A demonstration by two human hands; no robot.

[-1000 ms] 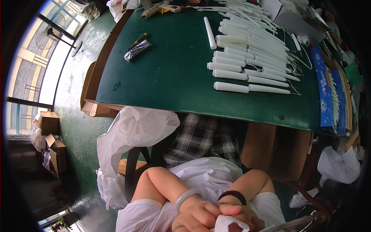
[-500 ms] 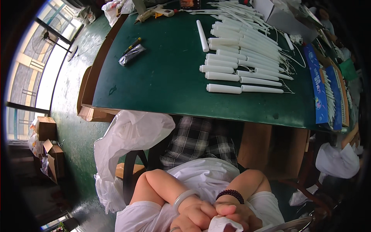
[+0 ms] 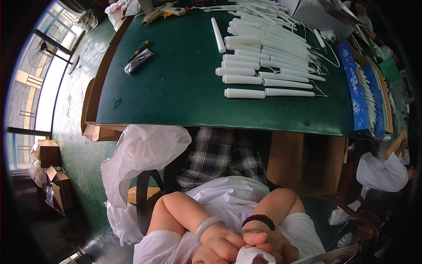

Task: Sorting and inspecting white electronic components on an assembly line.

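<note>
Since the frame half a sec ago, mostly the view has moved – table and everything on it sit a bit further left and up, while both hands keep about the same pose. Nearest, L hand (image 3: 220, 248) w/ a pale bangle (image 3: 206, 229) and R hand (image 3: 274, 246) w/ a dark bead bracelet (image 3: 260, 218) are pressed together in front of the white shirt (image 3: 228, 193), fingers curled, R thumb lying toward the L knuckles. White piece (image 3: 246, 256) is between them at the lower edge, an opening facing up; the rest is cut off, so can't tell exactly which fingers pinch it, or how hard. For good handling, I'd say keep both hands close & steady, press lightly b/c the wall looks thin, and bring the work higher into sight. Next out, plaid trousers (image 3: 209, 152), w/ a white plastic bag (image 3: 149, 145) to the left and a brown carton (image 3: 285, 163) under the table. On the green table (image 3: 176, 97), white tubes (image 3: 244, 93) lie in rows, ends roughly lined up – one lone tube (image 3: 218, 35) apart on their left. Pen (image 3: 138, 51) and clear packet (image 3: 139, 61) lie farther left; blue box (image 3: 353, 88) stands at the right end, a co-worker's sleeve (image 3: 380, 174) beyond. Far edge: a glue gun (image 3: 162, 13).
</note>
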